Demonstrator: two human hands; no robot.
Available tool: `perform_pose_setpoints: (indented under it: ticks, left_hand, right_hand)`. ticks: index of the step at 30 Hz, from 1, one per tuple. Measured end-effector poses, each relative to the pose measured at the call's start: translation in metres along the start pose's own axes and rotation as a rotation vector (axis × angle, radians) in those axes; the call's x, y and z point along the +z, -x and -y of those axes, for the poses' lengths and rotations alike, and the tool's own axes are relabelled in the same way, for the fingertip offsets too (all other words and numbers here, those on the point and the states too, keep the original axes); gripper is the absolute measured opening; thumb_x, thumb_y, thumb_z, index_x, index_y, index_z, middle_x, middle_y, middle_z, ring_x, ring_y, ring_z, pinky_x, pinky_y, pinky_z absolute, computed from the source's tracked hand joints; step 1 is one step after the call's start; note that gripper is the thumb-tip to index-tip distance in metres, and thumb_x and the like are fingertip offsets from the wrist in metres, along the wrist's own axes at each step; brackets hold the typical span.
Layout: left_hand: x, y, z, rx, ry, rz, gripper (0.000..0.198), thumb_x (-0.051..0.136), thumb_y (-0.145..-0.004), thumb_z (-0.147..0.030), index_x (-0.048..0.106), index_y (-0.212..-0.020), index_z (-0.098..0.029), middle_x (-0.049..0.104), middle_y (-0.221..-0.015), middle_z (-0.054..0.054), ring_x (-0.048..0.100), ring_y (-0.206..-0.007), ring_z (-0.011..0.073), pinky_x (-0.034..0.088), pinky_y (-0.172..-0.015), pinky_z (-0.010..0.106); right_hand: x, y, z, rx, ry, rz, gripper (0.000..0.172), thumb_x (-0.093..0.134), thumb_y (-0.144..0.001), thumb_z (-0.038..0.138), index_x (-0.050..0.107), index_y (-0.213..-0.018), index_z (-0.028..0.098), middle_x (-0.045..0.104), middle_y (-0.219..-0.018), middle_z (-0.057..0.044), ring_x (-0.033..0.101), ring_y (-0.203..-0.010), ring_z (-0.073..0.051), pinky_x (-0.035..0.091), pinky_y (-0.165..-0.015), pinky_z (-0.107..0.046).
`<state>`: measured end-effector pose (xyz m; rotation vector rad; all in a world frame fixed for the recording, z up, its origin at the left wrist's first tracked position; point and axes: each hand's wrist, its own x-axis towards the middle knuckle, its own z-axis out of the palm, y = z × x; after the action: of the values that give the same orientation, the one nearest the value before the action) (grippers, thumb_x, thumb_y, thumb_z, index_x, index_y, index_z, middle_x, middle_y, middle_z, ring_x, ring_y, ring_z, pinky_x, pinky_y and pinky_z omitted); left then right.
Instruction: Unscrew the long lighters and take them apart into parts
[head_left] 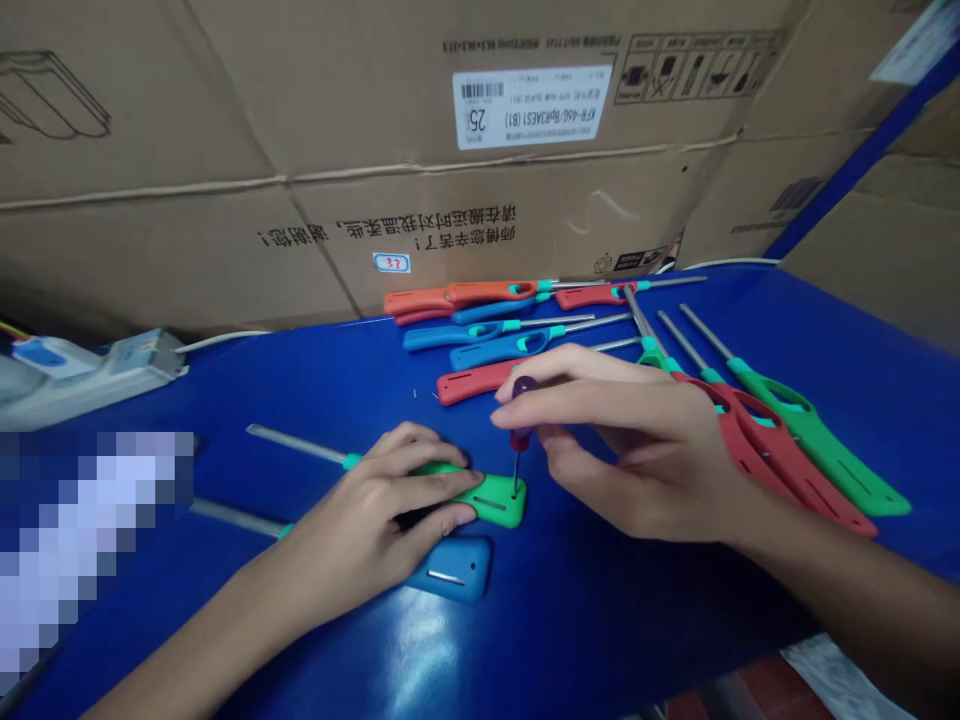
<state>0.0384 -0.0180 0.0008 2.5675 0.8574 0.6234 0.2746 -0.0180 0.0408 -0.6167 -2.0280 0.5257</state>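
Note:
A green long-necked lighter (501,503) lies flat on the blue table, its metal tube toward the left. My left hand (405,490) is closed over its handle and presses it down. In my right hand (622,440) a small screwdriver with a dark red handle (523,420) stands nearly upright, pinched between thumb and fingers. Its tip meets the hole near the end of the green handle; whether a screw sits there I cannot tell. Beside it, nearer me, a blue lighter (457,568) rests partly under my left hand and wrist.
Several red, orange and blue lighters (480,355) lie at the back, and red and green ones (825,440) at the right. Two tiny screws (415,393) lie on the table (300,620). A power strip (112,375) is at left; cardboard boxes (360,120) wall the back.

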Motion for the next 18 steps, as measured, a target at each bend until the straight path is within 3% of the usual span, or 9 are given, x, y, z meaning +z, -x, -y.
perform_pose_setpoints:
  ticks: [5,11,18]
  left_hand:
    - [0.0,0.0,0.001,0.014,0.017,-0.004,0.026,0.062,-0.091,-0.024,0.071,-0.115,-0.025,0.069,-0.106,0.008,0.058,-0.103,0.0231,0.054,-0.088,0.038]
    - [0.0,0.002,0.001,0.006,0.02,0.01,0.027,0.061,-0.092,-0.026,0.069,-0.118,-0.027,0.07,-0.106,0.007,0.056,-0.105,0.0233,0.053,-0.09,0.04]
    - [-0.003,0.003,-0.001,-0.019,0.033,0.061,0.025,0.06,-0.092,-0.027,0.07,-0.115,-0.022,0.068,-0.108,0.007,0.055,-0.104,0.0222,0.05,-0.093,0.04]
  right_hand:
    - [0.009,0.005,-0.006,0.002,-0.075,-0.079,0.014,0.066,-0.081,0.012,0.058,-0.088,0.02,0.067,-0.09,-0.002,0.067,-0.09,-0.016,0.057,-0.08,-0.031]
    - [0.02,0.011,-0.003,0.164,-0.287,-0.101,0.037,0.061,-0.083,0.005,0.039,-0.108,0.021,0.067,-0.103,-0.005,0.07,-0.086,-0.013,0.058,-0.076,-0.027]
    - [0.01,0.005,0.0,-0.002,-0.021,-0.096,0.033,0.064,-0.073,0.005,0.057,-0.102,0.019,0.062,-0.096,-0.004,0.061,-0.089,-0.018,0.053,-0.071,-0.031]
